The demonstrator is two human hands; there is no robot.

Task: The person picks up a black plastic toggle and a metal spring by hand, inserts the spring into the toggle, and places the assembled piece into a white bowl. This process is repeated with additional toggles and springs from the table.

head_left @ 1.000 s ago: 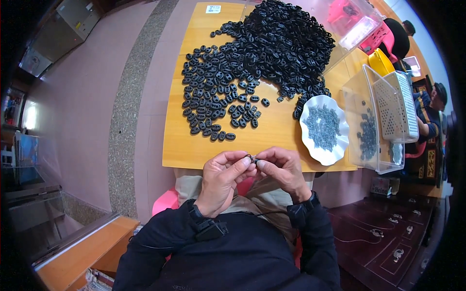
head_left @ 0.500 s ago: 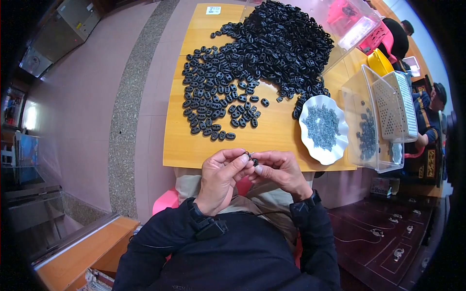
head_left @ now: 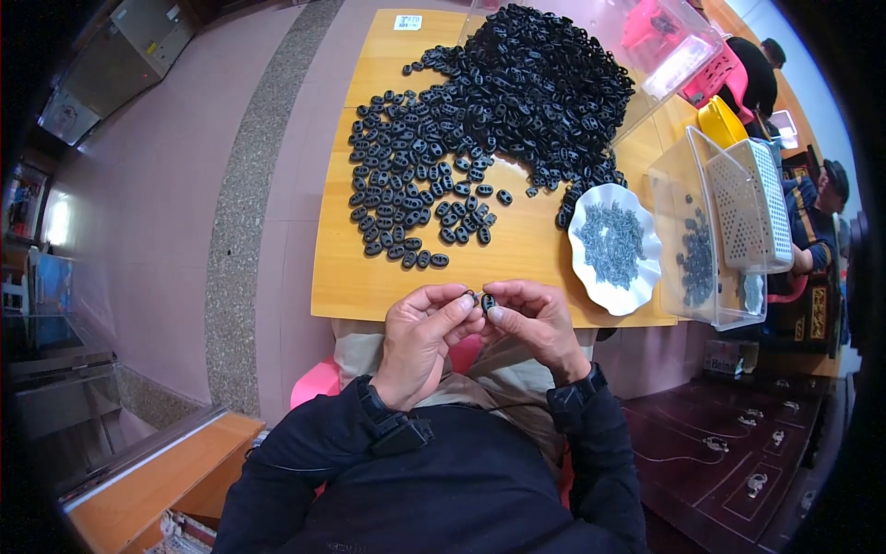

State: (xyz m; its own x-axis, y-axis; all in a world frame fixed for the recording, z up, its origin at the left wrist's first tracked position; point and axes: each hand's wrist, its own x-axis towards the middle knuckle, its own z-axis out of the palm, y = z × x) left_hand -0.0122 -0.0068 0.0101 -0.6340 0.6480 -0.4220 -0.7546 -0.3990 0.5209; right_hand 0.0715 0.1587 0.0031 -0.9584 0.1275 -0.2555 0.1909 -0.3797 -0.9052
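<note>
Black plastic, by the look of it, makes up the small oval pinched between thumb and forefinger of the right hand, its face turned up and its holes showing. From the head view, the only 1 here, the left hand has its thumb and forefinger together on a smaller dark bit, mostly hidden by the fingertips. The 2 pieces sit side by side, close together; whether they touch I cannot tell. Both are at the near edge of the table, and how high they are above it is unclear to me.

Beyond the hands lie loose ovals, running up into a big heap. To the right stands a white wavy dish of small grey pieces, then a clear bin and a white basket.

What worries me is how little there is to hold. If either pinch loosens or slides, a piece could drop past the table edge into the lap or onto the floor. Pressing at a slant might make the bit spring sideways. An elbow swung right could knock the dish, which sits near the edge, and scatter its contents.
</note>
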